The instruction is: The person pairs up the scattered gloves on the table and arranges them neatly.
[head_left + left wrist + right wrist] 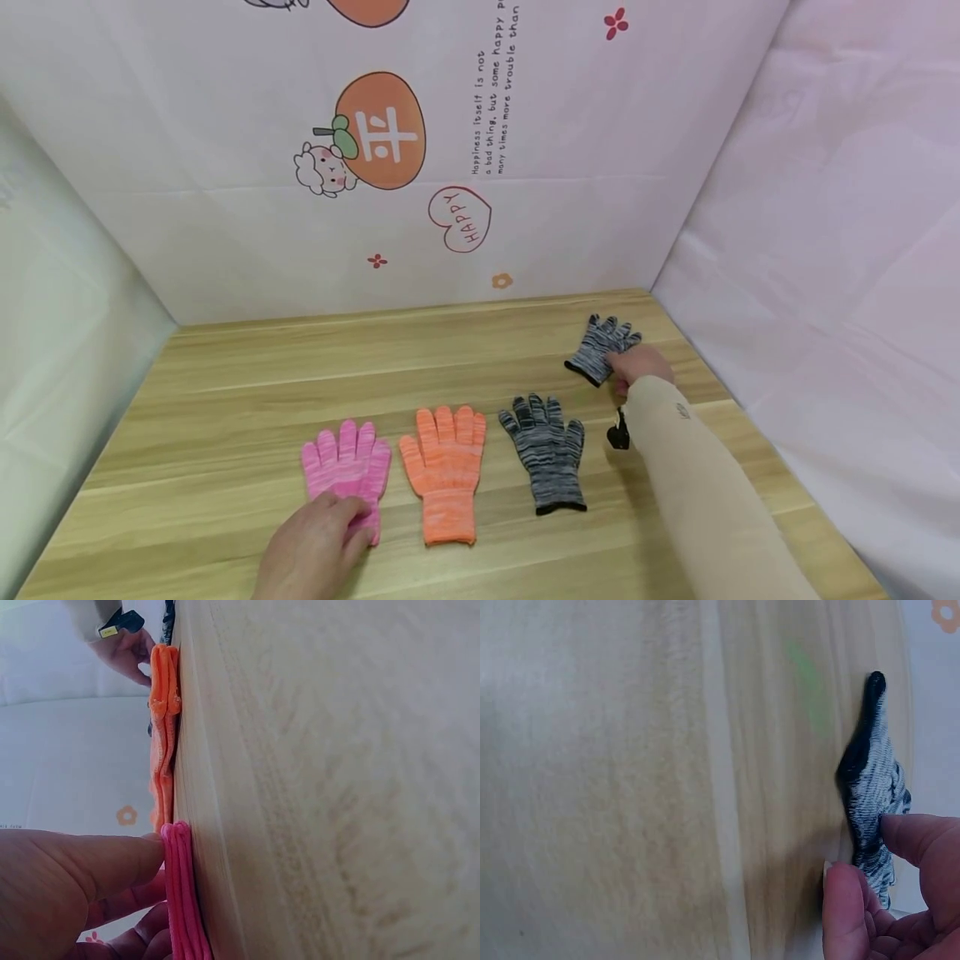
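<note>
My left hand (313,546) rests on the lower part of a pink knit glove (348,462), fingers loosely bent. In the left wrist view, the thumb touches the top of the stacked pink cuff (184,889). At the far right, my right hand (643,367) holds the near side of a grey-and-black striped glove (598,346). The right wrist view shows this glove (874,787) between the thumb and a finger. An orange glove (447,467) and a darker grey striped glove (547,450) lie flat between the hands, fingers pointing away.
The wood-grain table (225,433) meets a printed white backdrop (555,208) at its far edge. White cloth walls (825,250) stand at both sides. A small black device (618,432) sits at the right wrist, below the light sleeve (712,492).
</note>
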`<action>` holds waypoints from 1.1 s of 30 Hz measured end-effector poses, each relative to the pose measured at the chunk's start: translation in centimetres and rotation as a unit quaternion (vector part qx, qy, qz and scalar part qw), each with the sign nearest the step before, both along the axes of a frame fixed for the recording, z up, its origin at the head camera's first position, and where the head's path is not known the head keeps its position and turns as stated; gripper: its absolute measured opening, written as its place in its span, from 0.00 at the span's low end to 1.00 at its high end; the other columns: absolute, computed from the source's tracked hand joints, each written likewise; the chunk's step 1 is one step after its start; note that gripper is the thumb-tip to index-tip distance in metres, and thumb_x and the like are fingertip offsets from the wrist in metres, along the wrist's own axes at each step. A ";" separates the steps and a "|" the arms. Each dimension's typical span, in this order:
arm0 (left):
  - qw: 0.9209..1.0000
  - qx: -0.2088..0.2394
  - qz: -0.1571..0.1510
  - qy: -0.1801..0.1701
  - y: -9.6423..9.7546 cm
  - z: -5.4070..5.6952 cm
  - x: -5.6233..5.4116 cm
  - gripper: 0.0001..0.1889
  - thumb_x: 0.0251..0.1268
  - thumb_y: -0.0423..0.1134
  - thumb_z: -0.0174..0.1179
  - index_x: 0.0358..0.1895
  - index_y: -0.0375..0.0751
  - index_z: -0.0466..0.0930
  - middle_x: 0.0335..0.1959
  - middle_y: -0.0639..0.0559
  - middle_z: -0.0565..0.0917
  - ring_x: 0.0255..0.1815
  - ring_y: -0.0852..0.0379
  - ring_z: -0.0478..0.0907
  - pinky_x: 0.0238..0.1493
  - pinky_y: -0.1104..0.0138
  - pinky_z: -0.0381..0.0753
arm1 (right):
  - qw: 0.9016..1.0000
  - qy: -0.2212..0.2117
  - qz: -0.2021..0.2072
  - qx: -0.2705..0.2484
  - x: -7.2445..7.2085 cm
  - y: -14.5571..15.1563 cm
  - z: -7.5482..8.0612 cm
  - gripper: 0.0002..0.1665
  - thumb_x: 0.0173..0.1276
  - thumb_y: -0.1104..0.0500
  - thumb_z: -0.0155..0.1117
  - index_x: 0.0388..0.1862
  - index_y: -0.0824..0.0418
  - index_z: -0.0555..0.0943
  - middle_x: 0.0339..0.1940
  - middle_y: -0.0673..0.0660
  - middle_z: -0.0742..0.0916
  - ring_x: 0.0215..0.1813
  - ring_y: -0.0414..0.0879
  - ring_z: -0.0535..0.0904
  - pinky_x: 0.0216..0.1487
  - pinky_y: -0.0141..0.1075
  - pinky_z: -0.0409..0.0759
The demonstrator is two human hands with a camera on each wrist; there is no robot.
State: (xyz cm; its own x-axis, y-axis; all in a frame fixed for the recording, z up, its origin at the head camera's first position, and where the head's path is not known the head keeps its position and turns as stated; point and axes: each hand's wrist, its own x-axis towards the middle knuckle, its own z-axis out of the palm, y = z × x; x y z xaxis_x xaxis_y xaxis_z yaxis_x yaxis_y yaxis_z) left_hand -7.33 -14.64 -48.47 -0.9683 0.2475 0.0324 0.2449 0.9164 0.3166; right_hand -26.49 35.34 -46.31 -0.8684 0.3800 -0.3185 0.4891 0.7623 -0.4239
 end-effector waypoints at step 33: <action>1.000 -0.006 0.004 -0.024 0.3 0.0 -0.4 0.14 0.61 0.51 0.74 0.48 0.54 0.87 0.39 0.59 0.83 0.38 0.61 0.79 0.44 0.56 0.83 | 0.999 0.032 -0.037 -0.011 -0.6 -0.5 -0.6 0.22 0.73 0.51 0.55 0.25 0.64 0.82 0.19 0.59 0.87 0.18 0.44 0.83 0.22 0.36 0.82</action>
